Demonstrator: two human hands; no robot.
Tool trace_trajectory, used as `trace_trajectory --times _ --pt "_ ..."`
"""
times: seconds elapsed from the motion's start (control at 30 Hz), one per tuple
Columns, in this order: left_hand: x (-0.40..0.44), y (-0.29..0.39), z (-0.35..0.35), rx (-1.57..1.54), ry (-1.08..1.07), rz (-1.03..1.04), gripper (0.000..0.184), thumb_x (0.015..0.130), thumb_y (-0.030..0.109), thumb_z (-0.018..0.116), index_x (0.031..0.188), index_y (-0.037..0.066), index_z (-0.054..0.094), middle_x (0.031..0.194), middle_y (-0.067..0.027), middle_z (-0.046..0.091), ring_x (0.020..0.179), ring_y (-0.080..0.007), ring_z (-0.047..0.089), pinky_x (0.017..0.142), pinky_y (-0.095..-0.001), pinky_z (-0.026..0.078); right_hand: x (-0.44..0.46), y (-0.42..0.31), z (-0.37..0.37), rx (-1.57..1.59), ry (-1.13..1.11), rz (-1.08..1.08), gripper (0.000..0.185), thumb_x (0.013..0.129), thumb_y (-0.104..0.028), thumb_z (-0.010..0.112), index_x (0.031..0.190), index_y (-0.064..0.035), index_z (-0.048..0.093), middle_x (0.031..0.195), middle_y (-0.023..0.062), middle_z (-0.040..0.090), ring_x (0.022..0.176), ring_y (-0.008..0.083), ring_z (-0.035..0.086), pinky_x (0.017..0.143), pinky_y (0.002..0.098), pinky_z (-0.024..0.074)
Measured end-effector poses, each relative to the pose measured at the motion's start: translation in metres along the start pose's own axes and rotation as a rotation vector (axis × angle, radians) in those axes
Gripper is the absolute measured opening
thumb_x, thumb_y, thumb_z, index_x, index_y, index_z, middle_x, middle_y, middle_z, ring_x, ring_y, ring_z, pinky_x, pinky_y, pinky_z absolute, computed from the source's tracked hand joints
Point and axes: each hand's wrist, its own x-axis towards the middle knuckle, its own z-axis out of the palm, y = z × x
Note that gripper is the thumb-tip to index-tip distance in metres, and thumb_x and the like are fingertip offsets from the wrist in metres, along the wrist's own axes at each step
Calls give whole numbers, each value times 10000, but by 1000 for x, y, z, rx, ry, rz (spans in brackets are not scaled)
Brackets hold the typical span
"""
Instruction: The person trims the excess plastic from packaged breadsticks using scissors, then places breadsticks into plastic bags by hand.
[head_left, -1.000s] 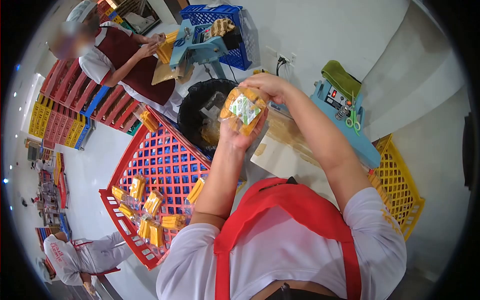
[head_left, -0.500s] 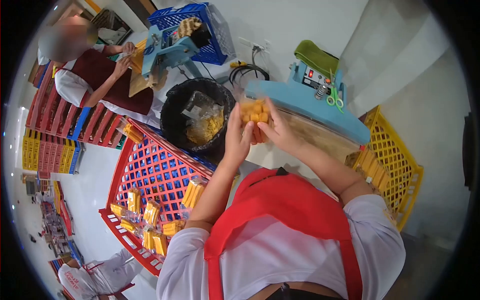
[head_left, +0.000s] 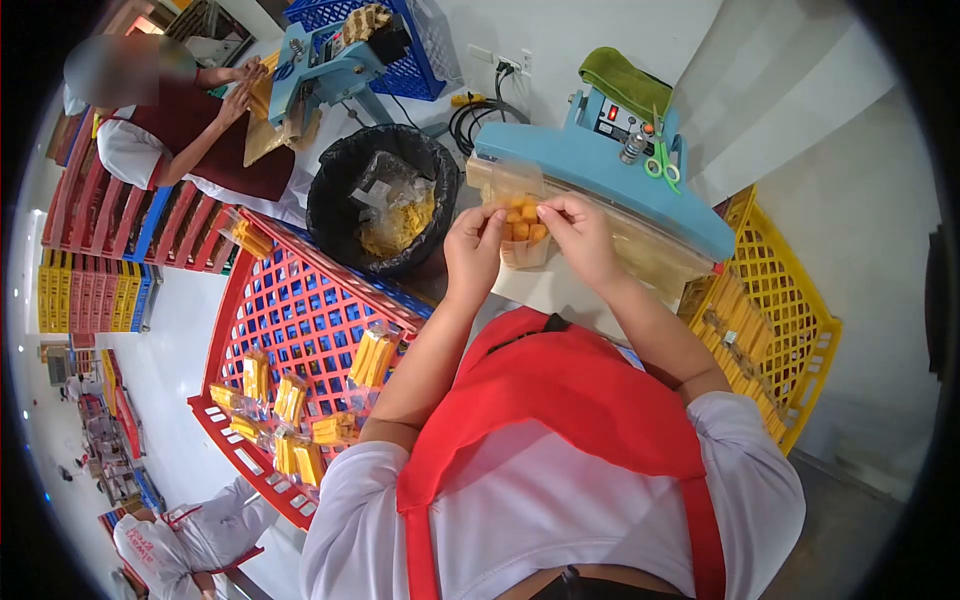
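Observation:
A clear plastic bag (head_left: 522, 222) of orange-yellow food sticks stands upright in front of the blue sealing machine (head_left: 600, 185), its top part near the machine's edge. My left hand (head_left: 474, 250) pinches the bag's left side near its opening. On the other side my right hand (head_left: 580, 238) pinches it between thumb and fingers. Under the bag lies a pale work surface (head_left: 560, 300). Green scissors (head_left: 661, 165) and a green cloth (head_left: 622, 78) rest on the machine.
At left, a red crate (head_left: 290, 330) holds several packed bags. A black-lined bin (head_left: 385, 200) contains scraps and plastic. A yellow crate (head_left: 785, 310) with sticks stands at right. A co-worker (head_left: 190, 140) handles sticks at another sealer (head_left: 335, 75); another person (head_left: 195, 535) is lower left.
The bag has turned from label-side up to upright, and my hands have shifted from around its body to its upper sides. The view has shifted, showing more of the yellow crate.

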Motion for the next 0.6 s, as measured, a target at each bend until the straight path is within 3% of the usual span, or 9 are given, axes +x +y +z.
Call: trace_trajectory --times 0.1,0.17,0.2,0.27,0.3,0.37,0.43,0.5,0.6 --pt "-4 -18 8 -319 25 -10 129 818 89 542 883 -20 564 766 -42 566 743 -90 509 628 -208 405 -4 -16 -4 -90 54 -60 124 802 -81 552 836 30 596 674 28 547 645 72 499 590 209 401" --pt "-10 -21 8 -458 -83 -48 75 820 77 524 838 7 544 908 -49 529 735 -75 490 602 -198 400 -7 -16 -17 -65 -118 -22 101 785 -70 571 804 23 603 843 58 552 704 84 516 603 212 415" --pt "-12 -20 7 -461 -79 -43 75 820 77 524 838 7 544 908 -49 529 735 -75 490 602 -198 400 -9 -12 -21 -69 -121 -27 101 785 -70 571 804 23 603 843 58 552 704 84 516 603 212 415" --pt "-13 -19 1 -361 -159 24 40 795 51 517 795 20 542 1042 -65 455 736 -72 481 596 -196 401 -14 0 -27 39 -165 -76 78 760 -50 591 803 13 605 1056 80 471 767 94 520 619 215 429" --pt "-12 -18 -2 -331 -182 47 32 786 42 514 781 24 541 1087 -71 431 736 -71 478 594 -195 401 -12 -4 -31 30 -170 -80 78 760 -50 591 803 13 605 1056 80 471 767 94 520 619 215 429" --pt "-6 -14 -8 -490 -412 -19 46 739 12 506 753 34 544 1165 -67 337 748 -72 473 597 -197 410 -7 -13 -40 186 -372 151 68 738 -27 601 797 5 605 1165 84 371 816 110 518 641 226 441" --pt "2 -6 -10 -527 -426 -32 67 700 -13 519 735 38 545 1089 -56 385 780 -84 470 613 -201 416 -3 -17 -46 227 -402 173 63 732 -9 593 792 3 603 1146 83 384 765 102 517 635 217 436" --pt "11 -5 -11 -470 -565 12 64 687 30 553 743 61 548 1005 -53 417 951 -134 447 662 -237 455 2 -20 -49 272 -429 189 65 725 9 585 788 1 600 1127 81 396 713 95 516 629 208 432" --pt "13 5 -8 -554 -600 52 35 732 24 551 765 33 542 901 -32 448 791 -104 487 651 -229 450 -3 -20 -49 263 -463 159 68 714 5 599 782 0 601 1081 90 422 725 106 524 648 222 445"
